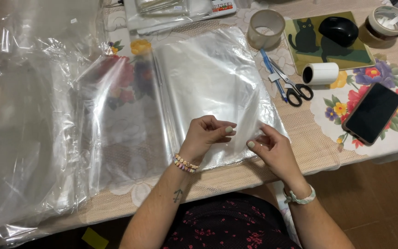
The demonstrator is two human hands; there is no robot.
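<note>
Pinching at the near right corner of a stack of clear plastic bags [213,87], both hands work close together on the top sheet: the left hand [207,133] has fingers curled over the film with the thumb tucked under, and the right hand [272,148] nips the thin edge between thumb and fingertips, so each is closed on plastic rather than spread. The stack lies flat on the flowered tablecloth [392,138], reaching away from the hands toward the far side, with its near right corner directly beneath them. Judging from the grip, the slick sheets could cling together, so that more than one lifts at once, or the film could slip free or crease because so little of it is caught. To the left lies a wide loose spread of crumpled plastic sheeting [24,138]. Scissors [295,90], a blue pen [271,71], a tape roll [266,28] and a phone [371,113] lie to the right, well apart from the hands.
</note>
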